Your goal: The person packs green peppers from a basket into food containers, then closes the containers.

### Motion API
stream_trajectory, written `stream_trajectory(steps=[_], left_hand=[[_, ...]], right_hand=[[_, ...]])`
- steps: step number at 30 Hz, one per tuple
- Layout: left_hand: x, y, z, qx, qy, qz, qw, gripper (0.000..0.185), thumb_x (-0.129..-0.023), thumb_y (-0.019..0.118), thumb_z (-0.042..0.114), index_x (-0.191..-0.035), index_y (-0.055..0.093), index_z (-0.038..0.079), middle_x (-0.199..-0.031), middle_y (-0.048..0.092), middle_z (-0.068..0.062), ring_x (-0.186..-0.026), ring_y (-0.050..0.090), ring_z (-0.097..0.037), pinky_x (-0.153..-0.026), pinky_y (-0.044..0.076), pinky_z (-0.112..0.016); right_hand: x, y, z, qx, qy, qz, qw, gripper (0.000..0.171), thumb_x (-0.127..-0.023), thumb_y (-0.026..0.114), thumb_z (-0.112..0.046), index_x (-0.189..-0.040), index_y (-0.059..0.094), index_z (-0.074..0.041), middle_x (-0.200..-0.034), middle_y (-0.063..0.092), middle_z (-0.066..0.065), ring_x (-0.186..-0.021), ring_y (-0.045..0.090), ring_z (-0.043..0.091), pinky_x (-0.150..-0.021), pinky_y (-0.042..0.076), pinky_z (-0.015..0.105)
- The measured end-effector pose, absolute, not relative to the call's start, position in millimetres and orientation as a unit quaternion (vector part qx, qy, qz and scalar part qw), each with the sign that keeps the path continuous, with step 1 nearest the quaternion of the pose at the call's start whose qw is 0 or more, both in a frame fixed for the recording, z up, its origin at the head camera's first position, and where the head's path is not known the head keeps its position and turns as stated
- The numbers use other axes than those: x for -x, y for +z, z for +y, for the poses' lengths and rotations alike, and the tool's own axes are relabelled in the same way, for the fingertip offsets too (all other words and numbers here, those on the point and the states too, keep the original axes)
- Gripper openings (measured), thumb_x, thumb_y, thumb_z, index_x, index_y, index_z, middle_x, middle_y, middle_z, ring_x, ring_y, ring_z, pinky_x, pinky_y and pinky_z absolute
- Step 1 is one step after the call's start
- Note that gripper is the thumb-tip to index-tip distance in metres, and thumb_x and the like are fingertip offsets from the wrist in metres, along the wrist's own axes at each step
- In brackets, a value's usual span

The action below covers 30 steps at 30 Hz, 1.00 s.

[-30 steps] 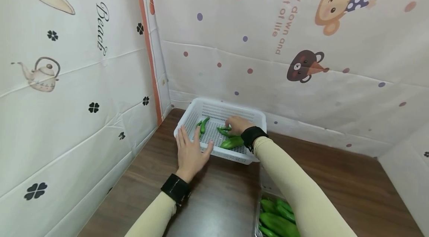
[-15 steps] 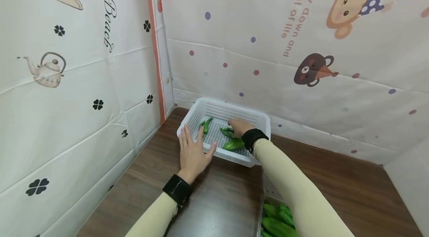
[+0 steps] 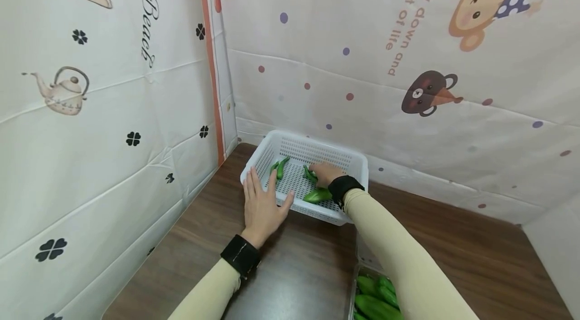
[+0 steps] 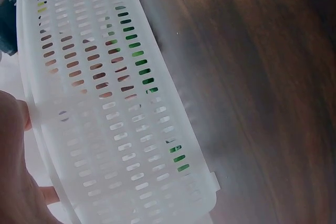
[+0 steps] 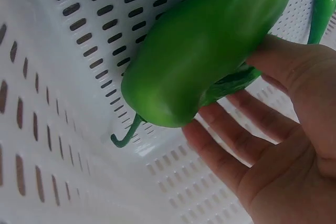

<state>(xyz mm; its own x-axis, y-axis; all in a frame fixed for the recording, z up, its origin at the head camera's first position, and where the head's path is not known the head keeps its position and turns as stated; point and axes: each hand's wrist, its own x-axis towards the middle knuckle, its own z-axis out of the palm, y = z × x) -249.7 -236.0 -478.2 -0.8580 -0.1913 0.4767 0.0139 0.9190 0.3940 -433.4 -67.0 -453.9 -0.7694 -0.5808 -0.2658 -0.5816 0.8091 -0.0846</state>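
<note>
A: Pepper (image 5: 210, 51) location?
B: Inside the basket (image 3: 349, 159), under the right hand (image 3: 325, 173); fingers relaxed around it, no firm hold visible.
A: Left hand (image 3: 263, 205)?
B: Flat against the basket's near wall. Step: placing. Next, likely withdraw the right hand.

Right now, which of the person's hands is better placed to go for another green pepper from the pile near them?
Probably the right hand: the pile of green peppers lies under that arm, and its fingers look loose beside a pepper in the white basket. The left hand rests on the basket's near rim, steadying it.
</note>
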Motion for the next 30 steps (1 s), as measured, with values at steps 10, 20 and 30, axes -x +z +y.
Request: stream_trajectory(steps=[10,20,30], left_hand=[[249.9,-473.7,-236.5,-0.055,-0.201,-0.950,0.234,0.081,-0.098,0.051,0.065,-0.158,0.040,0.012,-0.162,0.011,-0.039,-0.153,0.008,-0.052,-0.124,0.008,-0.061],[250.3,-476.6,-235.7,-0.050,-0.198,-0.945,0.256,0.081,-0.096,0.053,0.065,-0.156,0.043,0.011,-0.161,0.014,-0.040,-0.152,0.011,-0.053,-0.123,0.012,-0.064],[249.1,-476.9,-235.1,-0.049,-0.202,-0.945,0.254,0.081,-0.096,0.056,0.063,-0.156,0.043,0.011,-0.161,0.014,-0.040,-0.152,0.011,-0.053,-0.123,0.011,-0.063]], right_hand=[[432.6,-450.4,-64.2,0.327,-0.014,0.936,0.128,0.045,-0.087,0.081,-0.004,-0.129,0.066,-0.010,-0.112,0.070,0.009,-0.097,0.061,0.022,-0.087,0.052,0.041],[434.5,-453.7,-62.7,0.333,-0.018,0.934,0.128,0.047,-0.086,0.082,-0.004,-0.130,0.065,-0.010,-0.113,0.070,0.010,-0.100,0.063,0.023,-0.090,0.053,0.042],[433.3,-454.2,-60.7,0.330,-0.024,0.935,0.129,0.047,-0.086,0.082,-0.004,-0.129,0.066,-0.010,-0.112,0.071,0.009,-0.098,0.063,0.022,-0.087,0.053,0.041]])
